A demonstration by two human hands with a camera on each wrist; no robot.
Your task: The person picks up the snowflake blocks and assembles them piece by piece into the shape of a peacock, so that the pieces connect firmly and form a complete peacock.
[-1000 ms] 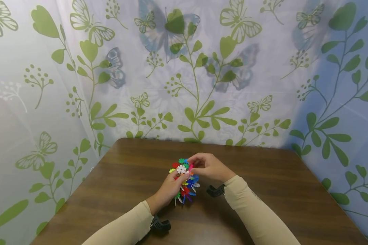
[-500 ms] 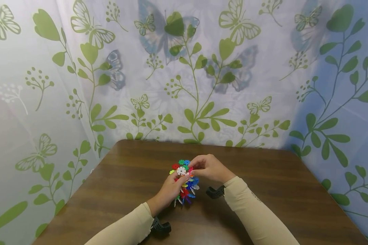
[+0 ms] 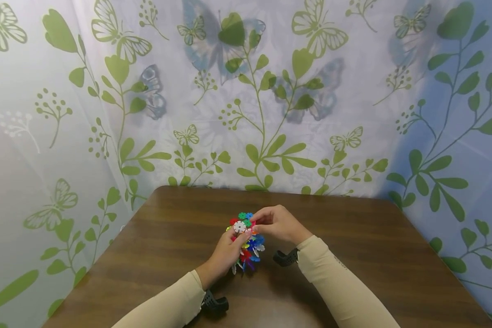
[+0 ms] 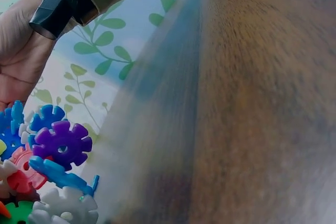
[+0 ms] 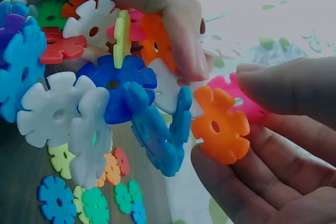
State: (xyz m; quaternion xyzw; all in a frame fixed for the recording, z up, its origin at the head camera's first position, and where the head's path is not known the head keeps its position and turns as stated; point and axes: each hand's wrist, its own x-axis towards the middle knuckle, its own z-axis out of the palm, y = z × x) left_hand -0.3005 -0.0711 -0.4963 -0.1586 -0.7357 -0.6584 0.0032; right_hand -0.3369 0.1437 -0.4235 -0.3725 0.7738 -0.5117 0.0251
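A cluster of interlocked, many-coloured plastic snowflake discs [image 3: 252, 246] is held above the table by my left hand [image 3: 225, 253]. My left thumb lies near a white disc [image 3: 239, 227]. At the cluster's right side, my right hand [image 3: 280, 223] pinches a pink disc [image 5: 252, 103] between thumb and fingers. An orange disc [image 5: 231, 135] sits against the pink one, next to my right fingertips. In the left wrist view, a purple disc [image 4: 52, 140] and blue and white ones stick out below my left hand [image 4: 21, 56]. My left fingers behind the cluster are mostly hidden.
A brown wooden table [image 3: 168, 218] lies beneath, with a leaf-and-butterfly curtain [image 3: 246, 114] behind it. Black wrist mounts [image 3: 287, 258] hang under both wrists. More discs [image 5: 58, 198] show lower in the right wrist view; I cannot tell whether they join the cluster.
Both hands stay on the cluster with little movement. Compared with a second ago, my right fingertips cover less of the blue disc at the cluster's top.
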